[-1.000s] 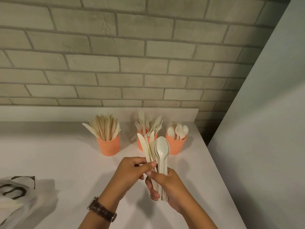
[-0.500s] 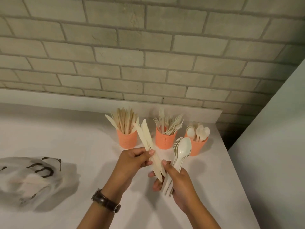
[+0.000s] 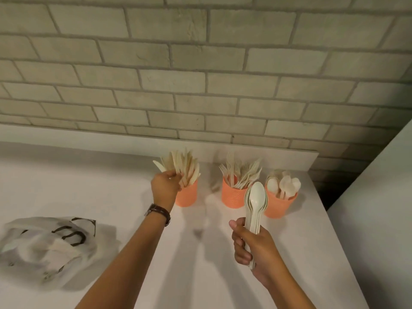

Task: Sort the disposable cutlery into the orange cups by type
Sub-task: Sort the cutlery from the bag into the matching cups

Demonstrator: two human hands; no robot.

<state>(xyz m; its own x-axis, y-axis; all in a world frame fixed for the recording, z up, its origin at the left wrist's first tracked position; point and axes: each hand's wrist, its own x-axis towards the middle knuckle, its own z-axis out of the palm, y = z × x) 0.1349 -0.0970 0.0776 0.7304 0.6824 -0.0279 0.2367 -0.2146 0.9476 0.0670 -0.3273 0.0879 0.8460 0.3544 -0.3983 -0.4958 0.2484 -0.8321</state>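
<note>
Head view: the left hand [image 3: 166, 189] pinches knives [image 3: 186, 167] at the left orange cup [image 3: 187, 196], forks [image 3: 242, 171] sit in the middle cup [image 3: 233, 196], and the right hand [image 3: 252, 246] grips a spoon stack [image 3: 256, 200] near the spoon cup [image 3: 279, 206], which looks like the last drop left.

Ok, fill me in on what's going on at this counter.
A person is sorting disposable cutlery on a white counter. The left hand pinches knives standing in the left orange cup. The right hand grips a stack of spoons, bowls up, in front of the fork cup and the spoon cup; they are not yet in a cup. A crumpled plastic bag lies on the counter's left side.
</note>
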